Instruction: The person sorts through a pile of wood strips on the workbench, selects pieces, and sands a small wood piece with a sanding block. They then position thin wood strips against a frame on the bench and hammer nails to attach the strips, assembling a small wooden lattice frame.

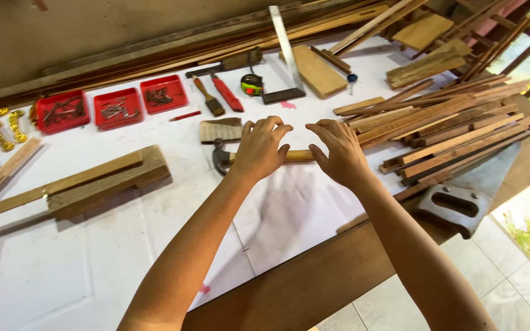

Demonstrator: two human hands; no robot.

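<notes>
Both hands over a hammer on the white tabletop (93, 263)

The hammer (299, 155) lies crosswise, its wooden handle under both palms and its metal head jutting out beyond the left hand (259, 150). The right hand (338, 153) rests beside it; both sets of fingers are loosely spread, draped over the handle. Wood strips (455, 135) lie to the right.

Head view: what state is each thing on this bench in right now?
Hammer: flat, under both hands.
Left hand: resting on handle, fingers open.
Right hand: resting on handle, fingers open.
Red trays: holding nails or screws.
Tape measure: retracted.
Handsaw: flat, overhanging the edge.
</notes>
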